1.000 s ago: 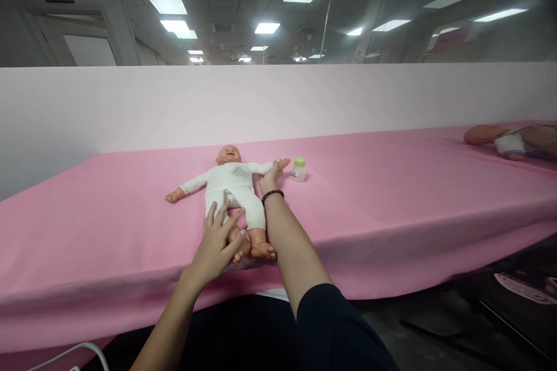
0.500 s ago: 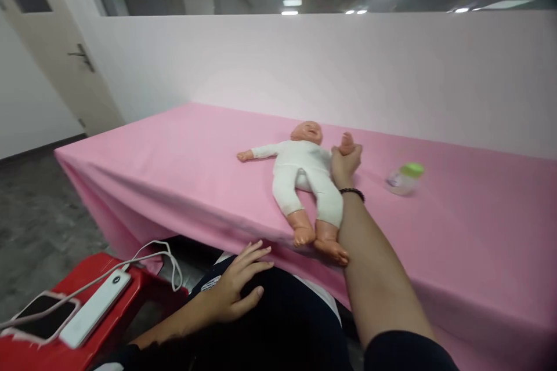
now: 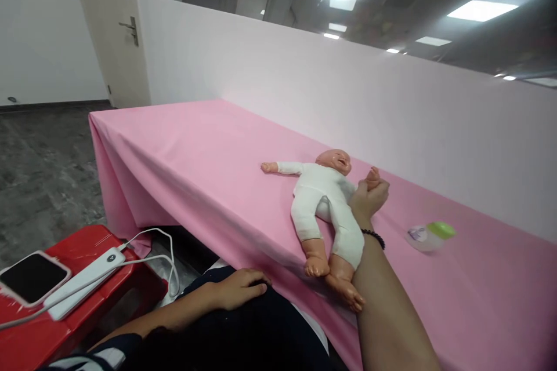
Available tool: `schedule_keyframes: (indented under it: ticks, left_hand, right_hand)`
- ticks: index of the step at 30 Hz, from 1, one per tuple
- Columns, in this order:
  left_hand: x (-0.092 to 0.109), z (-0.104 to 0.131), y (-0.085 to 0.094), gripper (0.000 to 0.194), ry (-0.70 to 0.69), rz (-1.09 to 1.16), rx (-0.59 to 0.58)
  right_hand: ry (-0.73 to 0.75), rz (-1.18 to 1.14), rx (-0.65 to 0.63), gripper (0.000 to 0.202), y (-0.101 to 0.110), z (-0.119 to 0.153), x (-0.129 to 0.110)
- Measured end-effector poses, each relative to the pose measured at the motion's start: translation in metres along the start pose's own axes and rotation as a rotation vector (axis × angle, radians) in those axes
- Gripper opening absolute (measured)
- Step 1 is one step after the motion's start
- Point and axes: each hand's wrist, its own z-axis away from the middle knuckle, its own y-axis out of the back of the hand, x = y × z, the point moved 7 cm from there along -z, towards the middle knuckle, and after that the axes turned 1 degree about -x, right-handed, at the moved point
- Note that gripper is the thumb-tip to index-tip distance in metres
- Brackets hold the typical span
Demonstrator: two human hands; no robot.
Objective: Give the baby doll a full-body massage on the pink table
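A baby doll (image 3: pixel 324 191) in a white suit lies on its back on the pink-covered table (image 3: pixel 195 145), its feet near the front edge. My right hand (image 3: pixel 369 197) is closed around the doll's arm at the wrist, and the doll's small hand pokes out above my fingers. A dark beaded bracelet circles my right wrist. To the right of that hand, a clear container with a green lid (image 3: pixel 430 236) lies on its side. My left hand (image 3: pixel 243 288) rests on my lap below the table edge, holding nothing, its thumb apart from the fingers.
At the lower left stands a red stool (image 3: pixel 93 237), bearing a phone (image 3: pixel 35 278) and a white power bank (image 3: pixel 87 284) with a white cable. Behind the table runs a white wall with a window. A door (image 3: pixel 115 40) is at the upper left.
The view has turned left and tilted, so the doll and container appear lower and further right. My left hand's fingers have drawn closer together. My right hand still holds the doll's arm.
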Motion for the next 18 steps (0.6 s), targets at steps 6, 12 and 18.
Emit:
schedule_keyframes:
  ticks: [6,12,18]
  left_hand:
    - [-0.004,-0.001,0.006,0.052,0.039,0.026,0.018]
    - [-0.001,-0.003,0.009,0.052,0.085,0.060,0.010]
    - [-0.003,-0.003,0.011,0.053,0.110,0.081,0.024]
  right_hand:
    - [-0.068,-0.155,-0.043,0.032,0.002,0.005,-0.019]
    - [-0.112,-0.196,-0.173,0.037,-0.002,0.007,-0.025]
    - [-0.118,-0.199,-0.247,0.038,-0.007,0.009,-0.022]
